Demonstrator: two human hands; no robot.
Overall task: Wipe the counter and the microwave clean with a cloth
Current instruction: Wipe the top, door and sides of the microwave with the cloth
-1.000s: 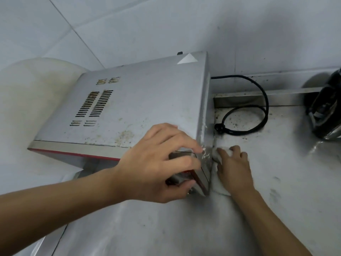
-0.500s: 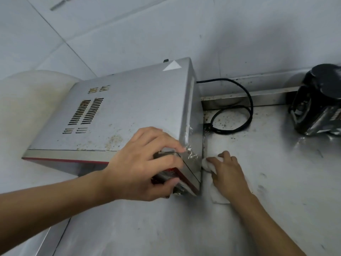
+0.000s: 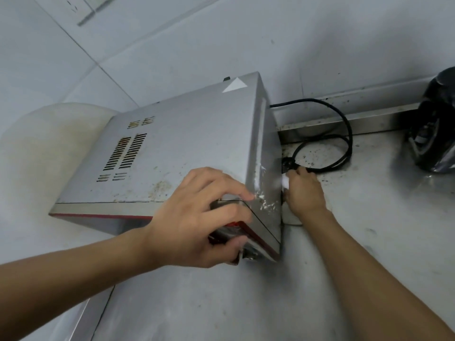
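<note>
A silver microwave [image 3: 187, 143] with a red front trim stands on the steel counter [image 3: 384, 242], its stained top facing me. My left hand [image 3: 197, 217] grips its front right corner, fingers over the top edge and thumb under the front. My right hand [image 3: 304, 193] holds a white cloth [image 3: 285, 180] against the counter at the foot of the microwave's right side. Most of the cloth is hidden under that hand.
A black power cord [image 3: 344, 134] loops on the dirty counter behind my right hand. A black appliance [image 3: 435, 129] stands at the right edge. A pale rounded object [image 3: 44, 148] sits left of the microwave. Tiled wall [image 3: 172, 45] runs behind.
My right hand has slid the cloth farther back along the microwave's right side, toward the cord. My left hand keeps its grip on the front corner. The camera has tilted up.
</note>
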